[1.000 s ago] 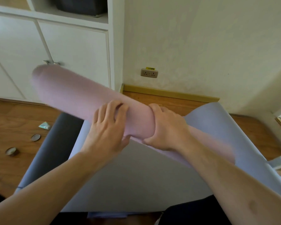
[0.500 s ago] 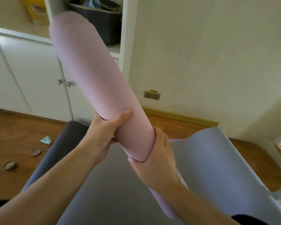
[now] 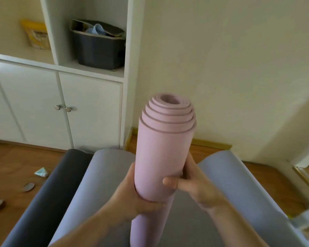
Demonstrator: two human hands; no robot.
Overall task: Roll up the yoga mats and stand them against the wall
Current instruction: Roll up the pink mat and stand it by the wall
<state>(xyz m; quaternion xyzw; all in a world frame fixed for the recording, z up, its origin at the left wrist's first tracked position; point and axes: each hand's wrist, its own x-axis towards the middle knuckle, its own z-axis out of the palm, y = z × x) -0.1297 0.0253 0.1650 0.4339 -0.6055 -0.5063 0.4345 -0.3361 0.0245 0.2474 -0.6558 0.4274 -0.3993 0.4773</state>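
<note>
1. The rolled pink yoga mat (image 3: 163, 152) is held upright above the floor mats, its spiral end uppermost, near the cream wall (image 3: 230, 68) but not yet against it.
2. The left hand (image 3: 132, 198) is wrapped around the lower part of the roll from the left; the right hand (image 3: 194, 182) grips it from the right, thumb (image 3: 170, 182) across the front. Both grips are closed firmly on the roll.
3. Judgement: the inner coils stand proud of the outer wrap at the top, so the end would best be squared and the loose outer edge kept pinned until the roll is set down. The lower end should be planted on bare floor at the skirting, with the roll leaned slightly to the wall.
4. A lilac-grey yoga mat (image 3: 239, 184) lies unrolled beneath, its far corners curled up; a dark grey mat (image 3: 48, 189) lies along its left edge. Both remain to be rolled.
5. A white cabinet (image 3: 89, 113) stands at the left of the wall, a dark bin (image 3: 98, 49) on its shelf.
6. Small items (image 3: 29, 187) lie on the wooden floor (image 3: 11, 166) at the left; their nature cannot be told.
</note>
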